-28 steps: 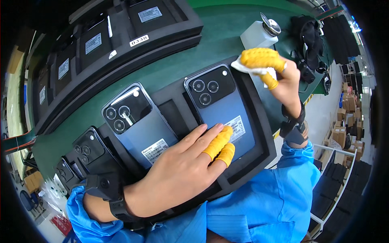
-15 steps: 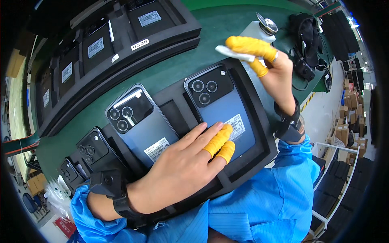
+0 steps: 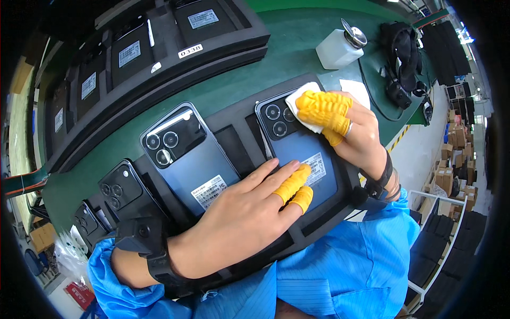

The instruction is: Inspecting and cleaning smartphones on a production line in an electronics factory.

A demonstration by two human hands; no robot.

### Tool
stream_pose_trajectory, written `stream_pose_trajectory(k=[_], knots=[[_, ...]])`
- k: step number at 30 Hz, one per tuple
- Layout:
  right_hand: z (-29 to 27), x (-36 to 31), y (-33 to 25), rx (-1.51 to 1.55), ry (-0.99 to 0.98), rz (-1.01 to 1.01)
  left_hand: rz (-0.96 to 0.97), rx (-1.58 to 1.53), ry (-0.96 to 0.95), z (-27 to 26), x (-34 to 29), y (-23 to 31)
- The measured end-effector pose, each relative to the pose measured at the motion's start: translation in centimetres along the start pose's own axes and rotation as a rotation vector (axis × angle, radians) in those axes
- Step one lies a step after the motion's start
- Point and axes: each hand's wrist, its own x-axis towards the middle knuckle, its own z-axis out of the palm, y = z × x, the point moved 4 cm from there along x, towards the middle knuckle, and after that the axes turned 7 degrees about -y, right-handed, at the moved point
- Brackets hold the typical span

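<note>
My left hand [image 3: 239,218] lies with fingers stretched over the lower part of a blue phone [image 3: 292,144], back side up in a black foam tray [image 3: 234,114]. Yellow finger cots cover two of its fingers. My right hand [image 3: 358,130], also in yellow finger cots, presses a folded white wipe [image 3: 291,101] onto the upper right corner of this phone, beside its camera lenses. The wipe hides part of the camera panel. To the left in the tray lie another blue phone [image 3: 199,165] and two dark phones [image 3: 126,185], all back side up.
A second foam tray [image 3: 223,61] with several dark phones stands at the far left. Behind my right hand are a white pump bottle [image 3: 336,50] with a metal top and a white sheet [image 3: 353,87]. A black strapped device [image 3: 398,64] with a cable lies at the far right.
My right hand has come down from above the tray and brought the wipe onto the phone. The left hand stays on the phone; the tray appears slightly shifted.
</note>
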Motion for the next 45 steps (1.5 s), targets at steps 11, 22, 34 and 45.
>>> stream_pose_trajectory(k=[11,22,34,45], knots=[[0.0,-0.9,-3.2,0.072,-0.082,-0.119,-0.001,0.049,-0.028,0.2,0.2,0.2],[-2.8,-1.3,1.0,0.151,-0.04,0.091,-0.026,0.107,-0.004,-0.2,0.4,0.5],[-1.7,1.8,3.7,0.28,0.189,0.145,-0.063,0.16,0.113,-0.9,0.5,0.6],[-2.0,1.0,4.2,0.129,0.068,0.025,-0.087,0.189,0.049,-0.5,0.2,0.6]])
